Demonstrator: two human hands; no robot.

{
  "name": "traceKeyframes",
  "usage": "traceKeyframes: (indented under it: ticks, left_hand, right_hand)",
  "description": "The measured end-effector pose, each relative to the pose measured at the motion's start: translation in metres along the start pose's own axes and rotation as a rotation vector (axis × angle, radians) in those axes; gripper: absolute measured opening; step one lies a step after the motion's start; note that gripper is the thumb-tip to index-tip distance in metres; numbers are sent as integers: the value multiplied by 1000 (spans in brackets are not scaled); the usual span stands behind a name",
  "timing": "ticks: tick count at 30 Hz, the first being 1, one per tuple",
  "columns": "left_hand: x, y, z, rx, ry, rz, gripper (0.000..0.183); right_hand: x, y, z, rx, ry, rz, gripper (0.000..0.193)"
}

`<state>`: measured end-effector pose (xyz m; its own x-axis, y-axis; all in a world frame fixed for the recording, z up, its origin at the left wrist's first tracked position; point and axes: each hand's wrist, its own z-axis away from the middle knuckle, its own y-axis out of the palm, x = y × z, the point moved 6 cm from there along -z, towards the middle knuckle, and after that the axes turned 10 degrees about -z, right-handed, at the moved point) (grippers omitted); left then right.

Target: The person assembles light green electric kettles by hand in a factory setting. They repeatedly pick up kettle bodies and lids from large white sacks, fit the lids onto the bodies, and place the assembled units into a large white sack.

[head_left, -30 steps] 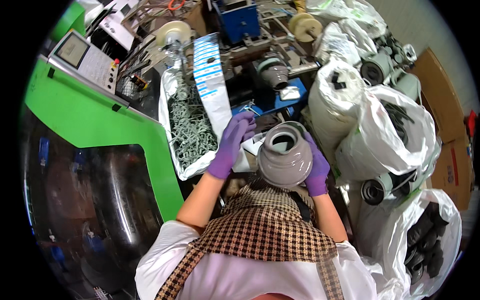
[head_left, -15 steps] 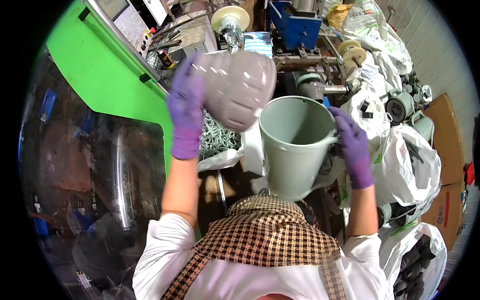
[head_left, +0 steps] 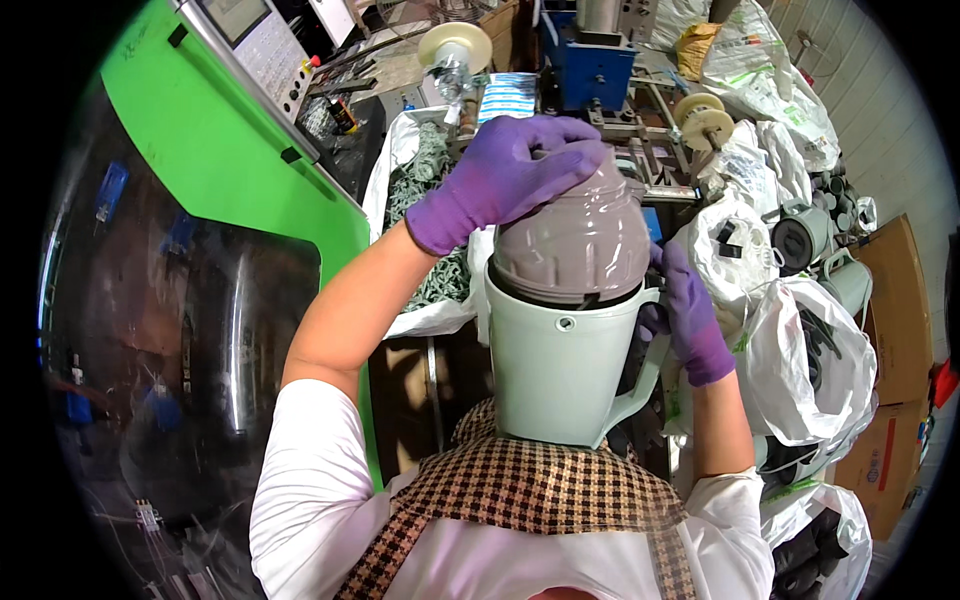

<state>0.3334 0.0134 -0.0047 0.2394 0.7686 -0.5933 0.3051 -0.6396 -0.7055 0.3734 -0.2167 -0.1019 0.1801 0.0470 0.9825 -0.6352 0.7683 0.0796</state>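
In a purple glove, my left hand (head_left: 515, 170) is closed over the top of a glossy grey-brown, dome-shaped plastic part (head_left: 572, 245). The wide lower end of this part sits at the mouth of a pale green pitcher (head_left: 555, 375), partly inside the rim. A small round hole shows just below the pitcher's front rim. On the other side, my right hand (head_left: 690, 315), also gloved, grips the pitcher by the upper end of its handle; some of its fingers are hidden behind the handle. The pitcher stands upright against my checked apron (head_left: 550, 490).
A white bag of grey-green plastic scraps (head_left: 432, 285) lies beyond my left forearm. A green machine with a dark window (head_left: 220, 350) fills the left. White bags of dark parts (head_left: 805, 375) and cardboard (head_left: 885, 440) line the right. A blue machine (head_left: 592, 75) stands behind.
My left hand has brought the grey-brown part rightward from beside the pitcher onto its mouth. The pitcher has shifted slightly left and down, and its hole now shows at the front.
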Motion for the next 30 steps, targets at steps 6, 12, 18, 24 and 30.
traceKeyframes:
  ticks: [6,12,18,24,30]
  left_hand:
    - [-22,22,-1,109,-51,60,37]
    - [-8,55,17,28,-71,159,33]
    - [-24,72,15,91,-265,207,31]
    - [-14,46,37,-29,-283,241,36]
    - [50,12,70,-35,-265,233,35]
  right_hand:
    - [5,-29,4,144,-164,181,42]
    - [-20,-41,0,307,-41,184,44]
    - [22,-20,-54,277,-468,131,60]
    - [26,44,-41,370,-367,98,79]
    - [11,102,-78,491,-562,346,68]
